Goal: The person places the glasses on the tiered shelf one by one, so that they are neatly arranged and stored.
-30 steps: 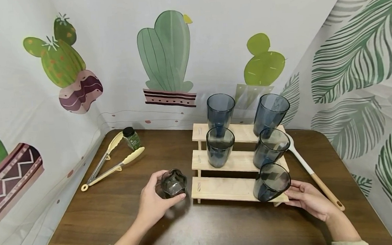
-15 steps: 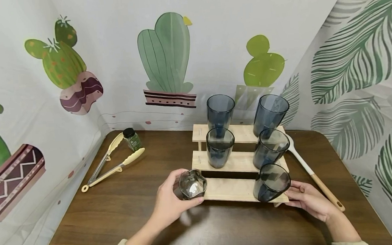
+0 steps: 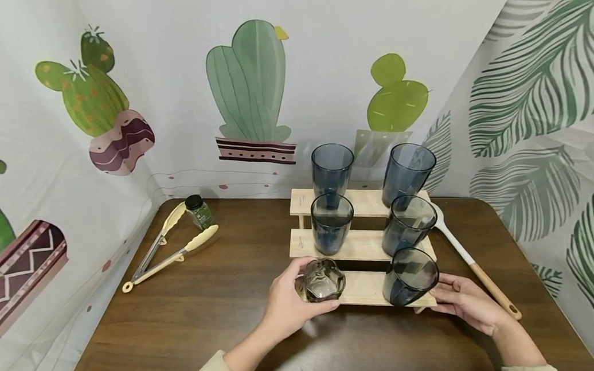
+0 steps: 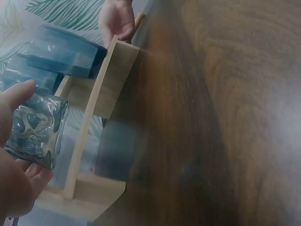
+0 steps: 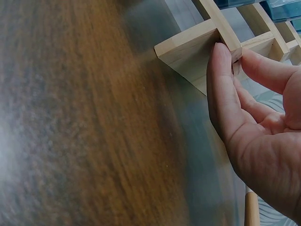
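My left hand grips a small smoky glass with a wavy rim, held over the left end of the lowest tier. In the left wrist view the base of that glass hangs apart from the wood. A three-tier wooden stand bears several bluish-grey tumblers. One tumbler stands at the lowest tier's right end. The two upper tiers hold two each, including a middle-tier tumbler. My right hand pinches the lowest tier's right end, its thumb and fingers on the board's end in the right wrist view.
Yellow-tipped tongs lie spread at the table's left, beside a black-lidded jar of green flakes. Right of the stand lies a white utensil with a wooden handle. A cactus-printed cloth hangs behind the brown table.
My left hand has carried the small glass rightward, from beside the stand to over the lowest tier's left end. The right hand has stayed at the stand's right end.
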Demonstrator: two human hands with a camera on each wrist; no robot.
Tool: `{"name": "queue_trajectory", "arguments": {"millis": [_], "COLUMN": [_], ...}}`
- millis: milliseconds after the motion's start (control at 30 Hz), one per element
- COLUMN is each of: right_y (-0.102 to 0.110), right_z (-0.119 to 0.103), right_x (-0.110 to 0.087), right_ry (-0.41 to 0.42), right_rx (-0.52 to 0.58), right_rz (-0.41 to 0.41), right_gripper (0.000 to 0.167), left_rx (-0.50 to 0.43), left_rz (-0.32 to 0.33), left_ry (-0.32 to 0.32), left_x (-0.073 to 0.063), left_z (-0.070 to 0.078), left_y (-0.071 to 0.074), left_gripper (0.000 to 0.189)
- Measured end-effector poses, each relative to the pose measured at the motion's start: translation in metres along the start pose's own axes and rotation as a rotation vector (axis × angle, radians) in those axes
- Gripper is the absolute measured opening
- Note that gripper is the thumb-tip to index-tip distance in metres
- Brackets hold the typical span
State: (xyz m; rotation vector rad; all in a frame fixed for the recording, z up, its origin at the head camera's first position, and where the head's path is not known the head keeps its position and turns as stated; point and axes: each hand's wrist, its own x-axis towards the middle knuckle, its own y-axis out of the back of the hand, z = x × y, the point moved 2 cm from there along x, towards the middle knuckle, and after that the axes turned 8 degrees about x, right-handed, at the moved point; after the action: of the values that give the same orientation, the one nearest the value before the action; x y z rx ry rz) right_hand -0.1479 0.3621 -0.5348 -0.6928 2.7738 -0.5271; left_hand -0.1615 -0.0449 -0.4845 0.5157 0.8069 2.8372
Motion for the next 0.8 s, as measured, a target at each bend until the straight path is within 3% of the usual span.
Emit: {"name": "queue_trajectory", "arguments": {"millis": [267,367,800], "right_y": [0.000,0.000,0.001], "right_z": [-0.001,-0.001,-0.001], "right_x": [0.000,0.000,0.001], "right_ry": [-0.009,-0.006,-0.003], "right_rx": [-0.003,0.000,-0.009], "right_rz": [0.012,0.006,0.014], "right_gripper": [0.039,0.040,0.039], "left_rx": [0.053,0.068,-0.010], "left_rz": [0.018,0.024,0.030], "left_ry": [-0.041,-0.028,0.016], "left_x": [0.003,0.003,0.005], "left_z": [0.000,-0.001,-0.005], "left_y": [-0.014,-0.017,-0.023], "left_gripper": [0.085,0.086,0.085]}}
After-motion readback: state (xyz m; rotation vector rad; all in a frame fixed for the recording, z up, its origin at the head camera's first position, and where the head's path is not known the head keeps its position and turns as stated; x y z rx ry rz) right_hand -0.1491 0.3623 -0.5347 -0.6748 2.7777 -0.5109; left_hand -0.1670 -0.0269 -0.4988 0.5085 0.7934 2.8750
